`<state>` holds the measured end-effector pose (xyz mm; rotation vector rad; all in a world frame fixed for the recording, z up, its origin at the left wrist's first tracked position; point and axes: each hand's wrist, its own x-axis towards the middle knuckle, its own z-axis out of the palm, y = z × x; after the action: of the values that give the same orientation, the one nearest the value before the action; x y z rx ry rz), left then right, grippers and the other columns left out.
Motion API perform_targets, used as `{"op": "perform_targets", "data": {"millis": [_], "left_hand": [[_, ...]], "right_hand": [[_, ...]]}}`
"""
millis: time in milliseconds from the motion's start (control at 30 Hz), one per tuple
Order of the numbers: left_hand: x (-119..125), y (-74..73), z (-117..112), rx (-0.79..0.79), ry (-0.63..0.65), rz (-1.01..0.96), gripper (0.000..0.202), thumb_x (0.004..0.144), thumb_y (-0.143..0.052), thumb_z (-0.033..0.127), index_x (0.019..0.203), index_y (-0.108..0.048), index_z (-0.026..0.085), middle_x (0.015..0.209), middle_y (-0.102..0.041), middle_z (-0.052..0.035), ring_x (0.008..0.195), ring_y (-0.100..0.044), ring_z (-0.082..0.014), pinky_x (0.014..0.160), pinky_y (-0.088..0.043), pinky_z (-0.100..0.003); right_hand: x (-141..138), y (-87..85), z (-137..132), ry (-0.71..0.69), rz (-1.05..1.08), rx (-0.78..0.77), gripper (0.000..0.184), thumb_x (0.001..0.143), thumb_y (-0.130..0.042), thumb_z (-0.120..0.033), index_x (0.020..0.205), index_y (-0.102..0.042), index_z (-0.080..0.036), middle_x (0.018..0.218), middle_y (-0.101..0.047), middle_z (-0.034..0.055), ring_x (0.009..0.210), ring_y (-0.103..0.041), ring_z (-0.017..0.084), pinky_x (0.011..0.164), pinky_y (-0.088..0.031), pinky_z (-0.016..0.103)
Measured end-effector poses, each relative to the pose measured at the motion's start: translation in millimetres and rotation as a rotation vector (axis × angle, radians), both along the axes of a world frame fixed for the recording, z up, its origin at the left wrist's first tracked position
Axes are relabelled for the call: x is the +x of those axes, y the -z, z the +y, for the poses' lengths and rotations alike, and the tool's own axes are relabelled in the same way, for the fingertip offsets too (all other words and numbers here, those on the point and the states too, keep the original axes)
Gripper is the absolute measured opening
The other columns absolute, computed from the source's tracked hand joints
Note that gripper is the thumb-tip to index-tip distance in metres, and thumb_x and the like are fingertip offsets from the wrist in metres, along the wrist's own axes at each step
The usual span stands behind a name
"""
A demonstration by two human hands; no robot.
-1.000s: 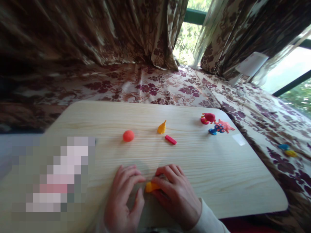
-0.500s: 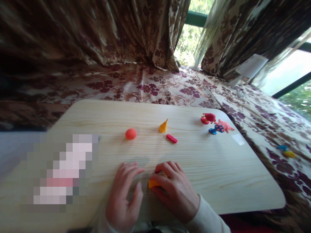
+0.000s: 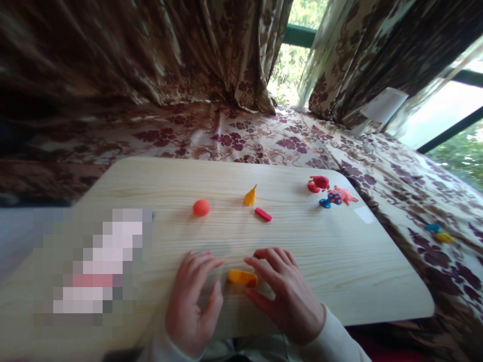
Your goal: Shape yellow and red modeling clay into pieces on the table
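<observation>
So the elongated yellow-orange clay-like lump [image 3: 240, 277] is lying on the pale wood-grain bench [image 3: 332, 256], right between the hands. Left hand [image 3: 194, 304] has its fingers spread, loosely curved near one end. Right hand [image 3: 285, 296] is spread too, by the other end; can't tell if its thumb's touching.

Tabletop [image 3: 358, 271] — smooth, grained wood

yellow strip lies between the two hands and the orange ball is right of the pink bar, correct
Not quite: in the head view, the orange ball is to the left of the pink bar. The yellow strip does lie between the left hand and the right hand.
</observation>
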<state>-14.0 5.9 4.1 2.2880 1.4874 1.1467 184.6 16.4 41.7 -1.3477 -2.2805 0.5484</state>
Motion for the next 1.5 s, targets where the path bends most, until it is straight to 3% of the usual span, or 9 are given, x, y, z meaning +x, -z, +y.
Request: {"op": "perform_targets", "data": {"millis": [100, 200, 567, 800, 967, 1067, 1200, 1367, 1500], "left_hand": [[2.1, 0.3, -0.3, 0.002, 0.045, 0.028, 0.026, 0.08, -0.051, 0.014, 0.104, -0.056, 0.022, 0.101, -0.058, -0.0057, 0.106, -0.052, -0.0216, 0.102, -0.032, -0.046], [4.1, 2.6, -0.7, 0.004, 0.064, 0.062, 0.025, 0.08, -0.054, 0.014, 0.101, -0.059, 0.025, 0.098, -0.059, -0.0046, 0.106, -0.051, -0.0229, 0.101, -0.03, -0.051], [12.5, 1.9, 3.6, -0.01, -0.028, 0.099, 0.021, 0.084, -0.052, 0.015, 0.101, -0.059, 0.024, 0.095, -0.068, -0.0012, 0.104, -0.053, -0.0229, 0.102, -0.026, -0.05], [8.1, -0.7, -5.3, 0.016, 0.038, 0.119, 0.034, 0.085, -0.045, 0.008, 0.11, -0.061, 0.026, 0.103, -0.065, -0.0035, 0.112, -0.049, -0.0231, 0.105, -0.024, -0.053], [13.1, 1.7, 4.9, 0.003, 0.094, 0.133, 0.024, 0.085, -0.051, 0.015, 0.104, -0.063, 0.025, 0.097, -0.065, -0.0033, 0.109, -0.05, -0.0239, 0.104, -0.024, -0.053], [11.8, 2.5, 8.1, -0.025, 0.102, 0.117, 0.025, 0.087, -0.05, 0.017, 0.107, -0.061, 0.026, 0.099, -0.066, -0.0022, 0.108, -0.05, -0.0228, 0.104, -0.023, -0.051], [11.7, 1.6, 8.4, -0.103, 0.114, 0.034, 0.026, 0.089, -0.047, 0.022, 0.111, -0.059, 0.027, 0.097, -0.067, -0.0008, 0.105, -0.051, -0.0216, 0.101, -0.026, -0.047], [11.6, 2.9, 11.6, -0.099, 0.103, 0.02, 0.024, 0.09, -0.046, 0.022, 0.106, -0.063, 0.026, 0.092, -0.065, -0.0022, 0.103, -0.052, -0.0214, 0.099, -0.029, -0.046], [9.1, 2.9, 14.4, -0.087, 0.068, 0.039, 0.021, 0.088, -0.048, 0.023, 0.101, -0.065, 0.024, 0.092, -0.064, -0.004, 0.102, -0.053, -0.0214, 0.097, -0.033, -0.045]], "right_hand": [[12.5, 0.9, -5.3, 0.038, 0.049, 0.039, 0.019, 0.082, -0.062, -0.013, 0.097, -0.064, -0.024, 0.097, -0.059, 0.0042, 0.089, -0.051, 0.02, 0.078, -0.038, 0.035], [13.1, 3.5, -7.9, 0.043, 0.076, 0.042, 0.014, 0.084, -0.058, -0.011, 0.086, -0.065, -0.023, 0.092, -0.059, 0.004, 0.085, -0.05, 0.019, 0.075, -0.038, 0.034], [2.5, 4.8, -16.0, 0.022, 0.023, -0.043, 0.01, 0.077, -0.07, -0.018, 0.084, -0.064, -0.022, 0.084, -0.063, 0.0015, 0.079, -0.051, 0.019, 0.072, -0.036, 0.033], [3.7, -0.4, -9.0, -0.059, 0.005, -0.053, 0.029, 0.075, -0.072, -0.02, 0.101, -0.062, -0.024, 0.096, -0.063, 0.0025, 0.087, -0.052, 0.02, 0.076, -0.038, 0.034], [1.5, 0.7, -4.0, -0.073, -0.023, -0.068, 0.017, 0.079, -0.068, -0.019, 0.095, -0.063, -0.021, 0.088, -0.064, 0.0032, 0.083, -0.052, 0.02, 0.074, -0.04, 0.033], [-0.7, -3.5, -0.9, -0.077, 0.068, -0.083, 0.007, 0.086, -0.059, -0.021, 0.092, -0.064, -0.02, 0.086, -0.064, 0.0035, 0.08, -0.053, 0.018, 0.072, -0.041, 0.031], [-2.8, -10.4, 6.7, -0.053, 0.21, -0.076, 0.015, 0.092, -0.05, -0.023, 0.092, -0.065, -0.019, 0.084, -0.064, 0.0041, 0.078, -0.054, 0.017, 0.072, -0.042, 0.029], [-3.1, -7.8, 14.2, -0.068, 0.2, -0.103, 0.015, 0.079, -0.065, -0.014, 0.093, -0.065, -0.018, 0.084, -0.064, 0.0034, 0.08, -0.055, 0.018, 0.073, -0.045, 0.029], [-5.8, -2.5, 18.6, -0.079, 0.13, -0.067, 0.014, 0.082, -0.059, -0.01, 0.091, -0.065, -0.02, 0.085, -0.063, 0.003, 0.081, -0.054, 0.017, 0.074, -0.045, 0.028]]}}
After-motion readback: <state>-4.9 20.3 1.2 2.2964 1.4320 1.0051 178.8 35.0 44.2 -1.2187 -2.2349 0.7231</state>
